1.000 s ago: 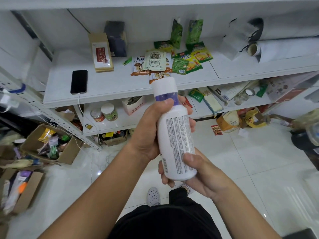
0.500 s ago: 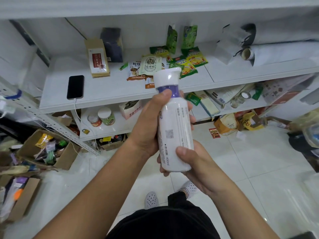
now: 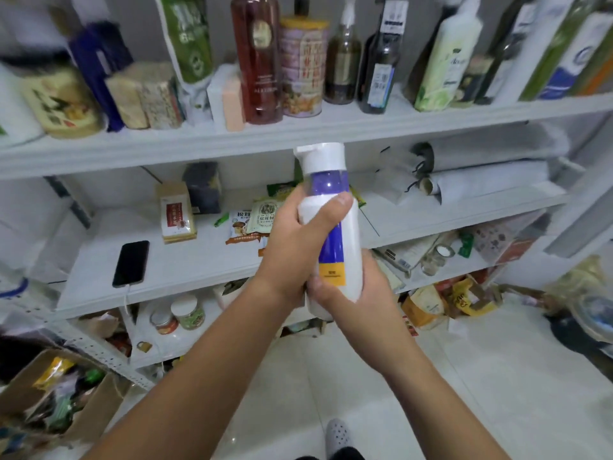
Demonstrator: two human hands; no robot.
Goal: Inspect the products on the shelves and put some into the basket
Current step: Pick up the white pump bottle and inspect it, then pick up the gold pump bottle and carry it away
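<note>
I hold a white bottle [image 3: 345,247] with a white pump cap, a purple band and a blue and yellow label upright in front of the shelves. My left hand [image 3: 295,244] grips its upper body, thumb across the front just under the purple band. My right hand [image 3: 358,293] cups and grips its lower end from below. The basket is not in view.
The top shelf [image 3: 298,141] carries several bottles, a tin [image 3: 302,64] and packets. A black phone [image 3: 131,263] on a cable, a box [image 3: 175,217] and snack packets [image 3: 262,217] lie on the middle shelf. Jars [image 3: 187,314] stand lower. An open cardboard box [image 3: 56,403] sits on the floor at left.
My view has tilted up, bringing the top shelf into sight. The bottle has turned in my hands, from the printed back to the blue and yellow front label.
</note>
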